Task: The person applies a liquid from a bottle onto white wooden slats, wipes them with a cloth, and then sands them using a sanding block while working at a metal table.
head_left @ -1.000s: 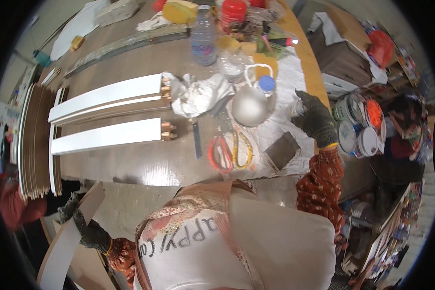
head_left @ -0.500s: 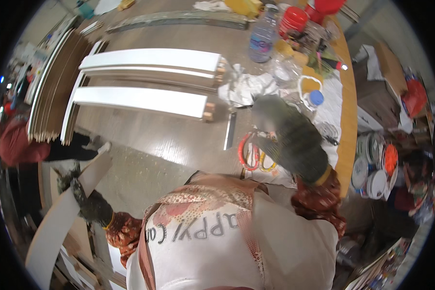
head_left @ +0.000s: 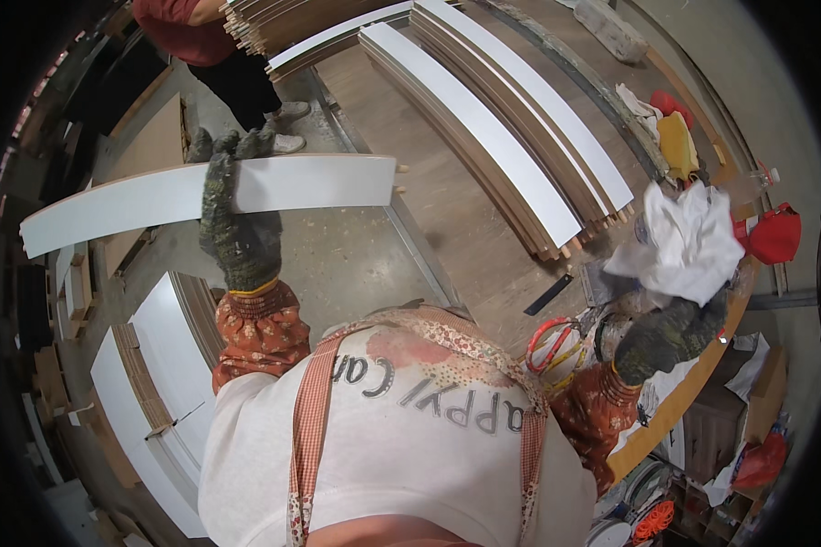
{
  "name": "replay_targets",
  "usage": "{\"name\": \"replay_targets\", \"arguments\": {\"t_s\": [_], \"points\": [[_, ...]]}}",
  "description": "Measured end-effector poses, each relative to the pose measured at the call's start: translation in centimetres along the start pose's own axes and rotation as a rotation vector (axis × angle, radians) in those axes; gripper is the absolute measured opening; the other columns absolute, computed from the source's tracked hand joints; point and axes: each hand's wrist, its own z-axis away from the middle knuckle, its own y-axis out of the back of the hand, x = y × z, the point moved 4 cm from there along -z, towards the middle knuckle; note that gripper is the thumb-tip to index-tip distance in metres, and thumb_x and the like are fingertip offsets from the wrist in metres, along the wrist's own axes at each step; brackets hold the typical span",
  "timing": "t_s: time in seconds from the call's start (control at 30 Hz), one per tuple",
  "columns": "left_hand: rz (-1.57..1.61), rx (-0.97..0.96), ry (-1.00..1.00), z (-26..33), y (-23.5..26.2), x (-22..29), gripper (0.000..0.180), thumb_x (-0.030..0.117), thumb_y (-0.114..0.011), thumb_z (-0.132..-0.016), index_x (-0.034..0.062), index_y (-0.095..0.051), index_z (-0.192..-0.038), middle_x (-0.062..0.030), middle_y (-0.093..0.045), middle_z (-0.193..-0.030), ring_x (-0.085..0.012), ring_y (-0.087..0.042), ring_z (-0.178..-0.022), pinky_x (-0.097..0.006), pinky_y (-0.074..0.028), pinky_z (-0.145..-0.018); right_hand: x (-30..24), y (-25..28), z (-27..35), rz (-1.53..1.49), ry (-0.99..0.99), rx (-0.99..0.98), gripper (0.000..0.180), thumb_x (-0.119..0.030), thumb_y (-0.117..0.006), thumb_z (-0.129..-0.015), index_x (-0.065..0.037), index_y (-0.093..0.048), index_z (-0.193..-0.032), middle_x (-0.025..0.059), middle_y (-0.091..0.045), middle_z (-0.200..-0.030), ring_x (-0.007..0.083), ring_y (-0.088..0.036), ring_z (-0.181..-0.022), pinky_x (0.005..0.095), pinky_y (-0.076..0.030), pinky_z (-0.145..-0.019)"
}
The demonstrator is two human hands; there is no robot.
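My left hand (head_left: 237, 219), in a dark green work glove, grips a long white board (head_left: 324, 182) by its middle. Its fingers wrap over the far edge, and the board is held out over the floor. Small wooden dowels stick out of the board's right end. On the right, my gloved right hand (head_left: 670, 337) is closed on a crumpled white rag (head_left: 689, 242), held above the table's right side. The rag hides part of the fingers. Red and yellow loops (head_left: 552, 345) lie close to my right wrist.
Stacked white boards (head_left: 479, 118) with dowelled ends rest on the brown table (head_left: 410, 150). Near them lies a dark flat strip (head_left: 547, 294). A person in a red top (head_left: 178, 32) stands at the far left. More white panels (head_left: 169, 337) stand by my left arm. A red container (head_left: 775, 234) sits at right.
My right hand has taken up the white rag from the table. My left hand has raised the board and swung it nearly level in front of me. The view has turned left.
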Motion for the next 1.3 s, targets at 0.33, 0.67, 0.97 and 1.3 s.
{"name": "replay_targets", "arguments": {"t_s": [0.33,0.67,0.97,1.3], "points": [[-0.756,-0.349,-0.48,1.9,-1.6,1.3,0.038,0.01,-0.046,-0.088,-0.0042,-0.042,-0.123,-0.018,-0.046,-0.126,-0.0254,-0.048,-0.113,-0.037,-0.039,-0.095,-17.2,-16.8,3.1,0.157,1.114,-0.466,0.024,-0.016,-0.043,-0.09,-0.002,-0.051,-0.106,0.0161,-0.061,-0.088,0.0259,-0.061,-0.075,0.0359,-0.051,-0.064],[-0.733,-0.272,-0.309,-0.3,1.7,3.0,0.037,0.018,-0.058,-0.084,0.0049,-0.05,-0.118,-0.0197,-0.047,-0.124,-0.0286,-0.052,-0.11,-0.043,-0.045,-0.092,-8.7,-18.3,-2.4,-0.254,0.693,-0.716,0.043,-0.005,-0.052,-0.068,-0.005,-0.058,-0.11,0.0169,-0.059,-0.104,0.0317,-0.055,-0.1,0.0393,-0.043,-0.09],[-0.003,0.004,0.297,-1.7,-0.6,0.9,0.039,0.011,-0.054,-0.083,-0.0021,-0.046,-0.12,-0.0155,-0.058,-0.103,-0.0258,-0.059,-0.091,-0.036,-0.048,-0.085,-13.6,-17.8,1.9,-0.266,1.036,-0.777,0.041,-0.016,-0.065,-0.067,-0.009,-0.061,-0.107,0.0137,-0.06,-0.095,0.0274,-0.06,-0.087,0.0362,-0.051,-0.072],[0.448,-0.118,0.378,-3.1,0.0,-0.8,0.042,0.015,-0.052,-0.085,0.0038,-0.042,-0.125,-0.0107,-0.059,-0.095,-0.0294,-0.062,-0.086,-0.044,-0.056,-0.073,-7.3,-16.4,-0.9,-0.488,0.507,-0.69,0.048,0.003,-0.045,-0.063,0.002,-0.056,-0.11,0.0161,-0.056,-0.11,0.0295,-0.054,-0.101,0.0353,-0.04,-0.092]]}}
